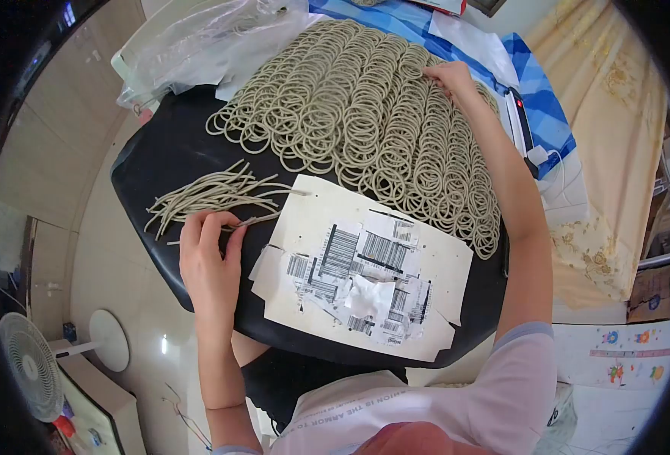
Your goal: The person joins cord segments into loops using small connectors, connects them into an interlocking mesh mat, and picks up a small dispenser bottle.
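At the left of the table, my left hand point(212, 254) is at the near edge of a loose bundle of straight beige cord pieces point(206, 196). Its thumb and index finger close on one short cord piece point(259, 219), which points toward the cardboard. My right hand point(451, 79) reaches far across to the upper right. Its fingertips are pinched together at a beige cord ring among the many overlapping rings point(365, 98), laid in long rows. How firmly it grips the ring is partly hidden.
A flat cardboard sheet point(289, 296) with torn barcode labels lies at the near edge of the black table cover point(168, 144). Clear plastic bags point(198, 53) lie at the back left. A power strip point(518, 125) stands by the right edge. A fan point(31, 368) is at lower left.
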A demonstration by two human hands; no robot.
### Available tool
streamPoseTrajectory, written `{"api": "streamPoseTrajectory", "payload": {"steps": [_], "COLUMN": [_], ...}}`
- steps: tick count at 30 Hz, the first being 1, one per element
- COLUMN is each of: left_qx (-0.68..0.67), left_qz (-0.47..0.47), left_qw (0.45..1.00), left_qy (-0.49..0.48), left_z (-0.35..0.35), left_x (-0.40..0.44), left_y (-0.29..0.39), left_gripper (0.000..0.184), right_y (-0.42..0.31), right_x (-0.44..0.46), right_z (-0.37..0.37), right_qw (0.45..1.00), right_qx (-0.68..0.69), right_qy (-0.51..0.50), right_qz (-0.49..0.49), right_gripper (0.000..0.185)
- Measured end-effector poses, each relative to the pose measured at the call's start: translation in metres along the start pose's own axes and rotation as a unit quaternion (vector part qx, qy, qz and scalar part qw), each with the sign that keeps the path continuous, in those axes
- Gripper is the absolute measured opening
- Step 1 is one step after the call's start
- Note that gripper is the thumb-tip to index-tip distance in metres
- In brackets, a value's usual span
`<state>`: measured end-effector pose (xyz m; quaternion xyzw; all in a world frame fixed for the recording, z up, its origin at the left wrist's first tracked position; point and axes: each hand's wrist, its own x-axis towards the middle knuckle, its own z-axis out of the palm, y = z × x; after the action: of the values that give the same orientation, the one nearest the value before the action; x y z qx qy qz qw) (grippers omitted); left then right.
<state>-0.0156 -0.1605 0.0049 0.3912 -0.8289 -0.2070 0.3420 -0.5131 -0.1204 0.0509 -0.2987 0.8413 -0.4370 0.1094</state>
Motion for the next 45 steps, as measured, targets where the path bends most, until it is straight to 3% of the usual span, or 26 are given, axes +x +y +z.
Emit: {"api": "streamPoseTrajectory", "payload": {"steps": [5,10,12,15,16,17,18,20,23,25,26,29,32,35,36,39,42,45], "left_qx": [-0.022,-0.106,-0.197,-0.400,-0.447,-0.497,-0.545,-0.622,-0.662,-0.689,-0.692,-0.674,-0.679,-0.674,-0.663,-0.622,-0.553,-0.445], "left_qz": [0.006,-0.024,-0.039,-0.083,-0.116,-0.123,-0.130,-0.132,-0.121,-0.131,-0.124,-0.159,-0.174,-0.184,-0.187,-0.190,-0.151,-0.083], "left_qw": [1.000,0.992,0.975,0.903,0.877,0.854,0.826,0.772,0.736,0.708,0.707,0.716,0.703,0.705,0.715,0.752,0.814,0.890], "left_qy": [0.013,0.058,0.094,0.135,0.130,0.093,0.057,-0.012,-0.073,-0.081,-0.075,-0.087,-0.118,-0.126,-0.120,-0.108,-0.090,-0.062], "left_z": [0.001,-0.006,-0.010,-0.018,-0.024,-0.028,-0.032,-0.036,-0.033,-0.031,-0.027,-0.021,-0.012,-0.004,-0.001,0.005,0.007,0.012], "left_x": [0.000,-0.002,-0.007,-0.023,-0.029,-0.039,-0.049,-0.068,-0.090,-0.096,-0.099,-0.105,-0.112,-0.116,-0.118,-0.126,-0.132,-0.136], "left_y": [-0.003,0.002,0.004,0.012,0.025,0.034,0.043,0.059,0.073,0.081,0.081,0.082,0.084,0.087,0.089,0.093,0.092,0.090], "left_gripper": [0.014,0.012,0.010,0.008,0.007,0.007,0.007,0.010,0.017,0.019,0.021,0.021,0.017,0.012,0.011,0.009,0.010,0.014], "right_y": [0.010,-0.012,-0.050,-0.071,-0.074,-0.089,-0.085,-0.099,-0.115,-0.104,-0.096,-0.077,-0.068,-0.043,-0.040,-0.039,-0.047,-0.036], "right_x": [0.004,-0.065,-0.131,-0.203,-0.227,-0.256,-0.271,-0.311,-0.349,-0.353,-0.353,-0.345,-0.335,-0.334,-0.335,-0.333,-0.337,-0.345], "right_z": [-0.002,0.006,0.012,0.029,0.035,0.035,0.039,0.041,0.033,0.031,0.029,0.015,-0.003,0.002,0.003,0.002,-0.004,0.002], "right_qw": [0.993,0.974,0.980,0.965,0.951,0.946,0.911,0.865,0.838,0.825,0.814,0.835,0.832,0.758,0.760,0.797,0.829,0.894], "right_qx": [-0.070,-0.064,-0.011,0.053,0.075,0.084,0.062,0.059,0.136,0.187,0.210,0.239,0.270,0.442,0.457,0.385,0.310,0.170], "right_qy": [0.035,0.065,-0.027,-0.160,-0.202,-0.261,-0.290,-0.325,-0.480,-0.518,-0.535,-0.491,-0.482,-0.480,-0.461,-0.465,-0.461,-0.412], "right_qz": [-0.092,-0.210,-0.198,-0.200,-0.223,-0.173,-0.287,-0.378,-0.220,-0.126,-0.078,-0.063,0.059,0.018,0.017,-0.009,0.072,-0.044], "right_gripper": [0.026,0.028,0.022,0.017,0.017,0.019,0.027,0.036,0.038,0.036,0.034,0.023,0.017,0.015,0.015,0.015,0.012,0.012]}}
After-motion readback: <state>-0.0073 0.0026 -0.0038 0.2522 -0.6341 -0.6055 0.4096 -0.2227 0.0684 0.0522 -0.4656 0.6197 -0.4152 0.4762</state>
